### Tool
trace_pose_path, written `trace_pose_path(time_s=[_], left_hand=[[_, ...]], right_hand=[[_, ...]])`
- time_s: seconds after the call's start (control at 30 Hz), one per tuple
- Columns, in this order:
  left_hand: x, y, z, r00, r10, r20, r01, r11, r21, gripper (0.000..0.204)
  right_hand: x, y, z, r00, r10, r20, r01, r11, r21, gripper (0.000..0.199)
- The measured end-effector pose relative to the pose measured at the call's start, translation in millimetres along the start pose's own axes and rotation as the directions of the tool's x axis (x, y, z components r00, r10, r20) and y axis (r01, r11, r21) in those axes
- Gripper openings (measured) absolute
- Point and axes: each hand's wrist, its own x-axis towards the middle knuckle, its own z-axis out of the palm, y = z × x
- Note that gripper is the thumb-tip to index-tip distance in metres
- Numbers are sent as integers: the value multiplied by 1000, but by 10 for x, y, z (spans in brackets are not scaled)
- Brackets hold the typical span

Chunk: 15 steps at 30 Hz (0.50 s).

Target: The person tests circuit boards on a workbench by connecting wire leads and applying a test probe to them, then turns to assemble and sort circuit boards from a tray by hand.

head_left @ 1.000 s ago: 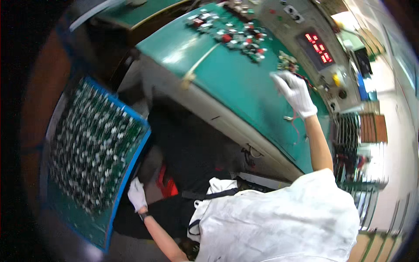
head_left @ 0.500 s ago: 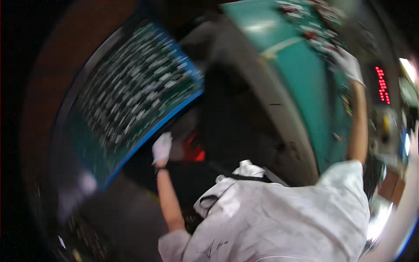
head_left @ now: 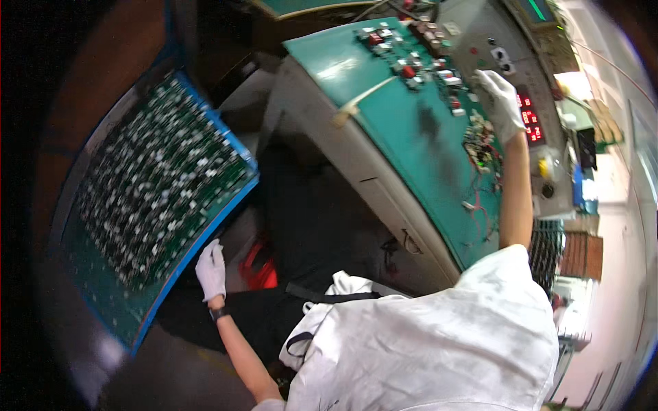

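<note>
My left hand (head_left: pixel 211 271), in a white glove, hangs beside the blue-edged board (head_left: pixel 179 277) at left, its fingers loosely bent with nothing seen in them. Many small electronic parts in rows cover a dark green surface (head_left: pixel 161 175) inside that blue edge. My right hand (head_left: pixel 502 103), also gloved, reaches across the bench to the grey instrument panel (head_left: pixel 466 38). Its fingers are extended and slightly curved toward the panel face; I cannot tell whether the tips touch it. Below that hand lies a circuit board with wires (head_left: pixel 480 144).
A green bench mat (head_left: pixel 411 144) carries several red and white components (head_left: pixel 411 70) along its far side. A red digital display (head_left: pixel 530 120) glows right of my right hand. Below the mat are grey drawers (head_left: pixel 384 198). A red object (head_left: pixel 259 266) lies low near my left hand.
The view has swung right, and the picture is sharper now. My right hand has moved from over the bench components to the instrument panel. My left hand stays beside the blue edge.
</note>
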Motion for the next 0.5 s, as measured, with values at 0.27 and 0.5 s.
trace_pose_path(time_s=[0.27,0.5], left_hand=[[137,1957,29,830,497,-251,-550,805,-223,48],[199,2242,-684,477,790,-385,-785,580,217,73]], right_hand=[[-719,-1540,715,943,-49,329,0,989,147,25],[-1104,-2713,2035,608,-138,782,48,989,137,30]])
